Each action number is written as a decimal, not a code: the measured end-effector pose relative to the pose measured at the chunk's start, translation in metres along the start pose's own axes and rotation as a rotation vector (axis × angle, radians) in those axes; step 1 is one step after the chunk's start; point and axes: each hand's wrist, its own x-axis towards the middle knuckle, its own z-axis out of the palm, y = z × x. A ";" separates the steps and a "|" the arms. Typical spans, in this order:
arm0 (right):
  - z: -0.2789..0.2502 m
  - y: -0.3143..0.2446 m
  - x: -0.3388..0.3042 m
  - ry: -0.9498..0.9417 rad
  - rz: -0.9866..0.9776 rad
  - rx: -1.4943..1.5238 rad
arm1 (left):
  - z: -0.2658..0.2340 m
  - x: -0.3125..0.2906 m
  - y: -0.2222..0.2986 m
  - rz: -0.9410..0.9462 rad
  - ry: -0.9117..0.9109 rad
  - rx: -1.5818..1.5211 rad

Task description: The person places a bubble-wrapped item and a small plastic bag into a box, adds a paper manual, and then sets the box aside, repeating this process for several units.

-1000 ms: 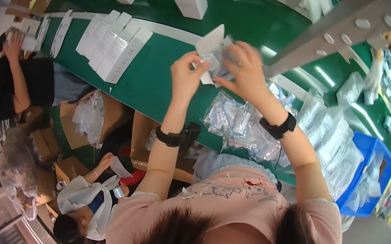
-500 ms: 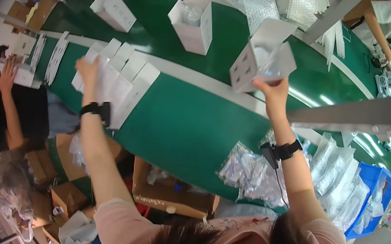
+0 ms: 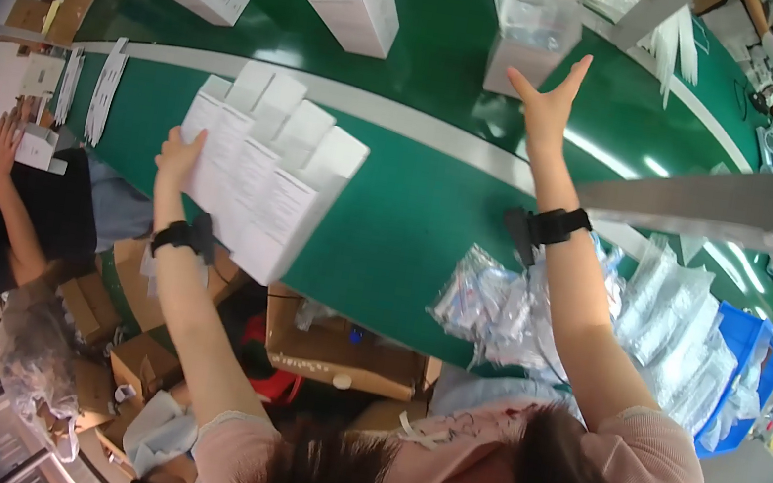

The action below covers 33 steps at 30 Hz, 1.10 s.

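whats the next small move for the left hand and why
Probably pinch one flat white carton off the fanned stack: the left hand rests on its edge, while the right hand is open, reaching toward the upright box on the green belt.

Green conveyor belt [image 3: 410, 215] with white cartons [image 3: 261, 178]

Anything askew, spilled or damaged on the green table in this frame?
Nothing looks damaged. The flat white cartons under the left hand hang over the green table edge; the right hand is open beside an upright white box.
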 end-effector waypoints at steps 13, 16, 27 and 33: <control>-0.109 -0.076 -0.153 -1.143 -0.310 -0.122 | 0.025 -0.226 0.126 0.439 0.500 -0.330; -0.162 -0.108 -0.118 -0.969 -0.512 -0.048 | -0.016 -0.335 0.179 0.719 -0.235 -1.118; -0.296 0.059 0.077 0.027 -0.038 -0.790 | -0.010 -0.352 0.236 0.797 -0.207 -1.192; -0.273 0.146 0.144 -0.122 0.621 -0.984 | 0.009 -0.326 0.260 0.912 0.004 -1.028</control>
